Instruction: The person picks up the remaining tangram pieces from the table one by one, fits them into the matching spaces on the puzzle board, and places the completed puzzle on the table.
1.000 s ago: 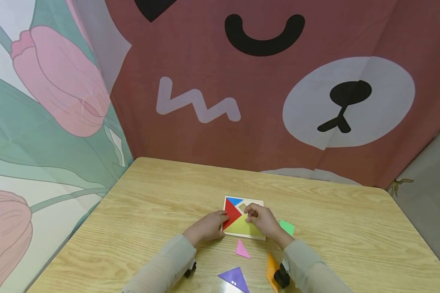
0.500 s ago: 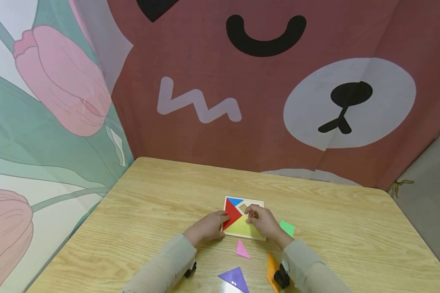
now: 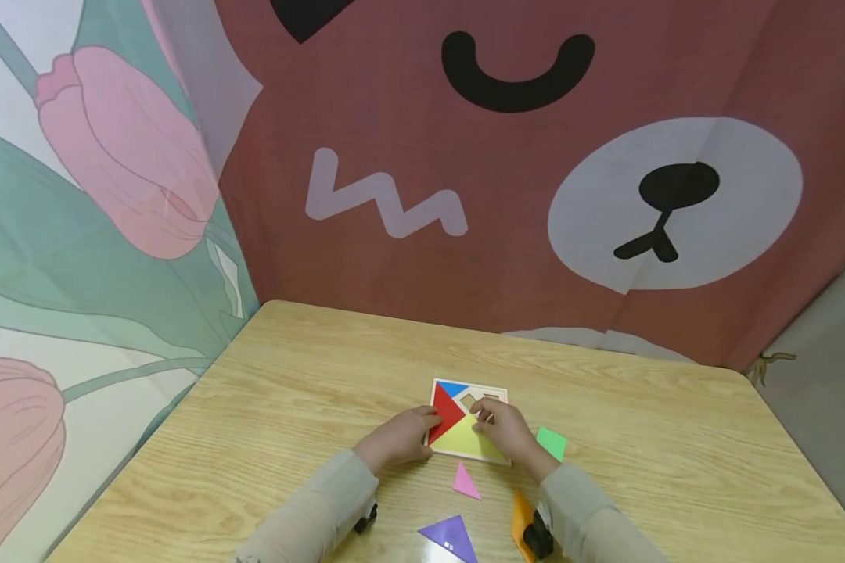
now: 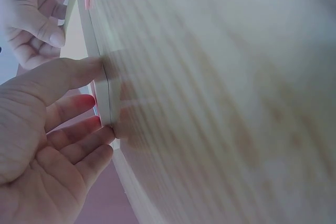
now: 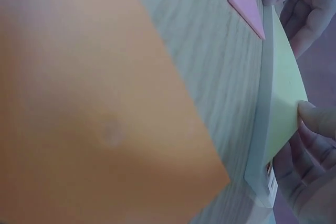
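Observation:
A small tangram board (image 3: 468, 456) lies on the table with a red triangle (image 3: 447, 414), a blue triangle (image 3: 453, 388) and a yellow triangle (image 3: 466, 439) in it. My left hand (image 3: 399, 436) grips the board's left edge; the left wrist view shows the thumb on its near side and the fingers (image 4: 73, 109) at the other edge. Over the board's right half is my right hand (image 3: 508, 430), fingers bent. In the right wrist view its thumb (image 5: 314, 116) touches the yellow triangle near a corner. Whether the fingers pinch that piece I cannot tell. Cut-out slots partly show beside them.
A pink triangle (image 3: 466, 482) and a purple triangle (image 3: 452, 536) lie in front of the board. The green piece (image 3: 552, 442) is to its right. An orange piece (image 3: 522, 525) lies by the right wrist. A printed cloth (image 3: 394, 266) hangs behind the table (image 3: 310, 375).
Both hands keep nearly the same place on the board. The head view has shifted very slightly.

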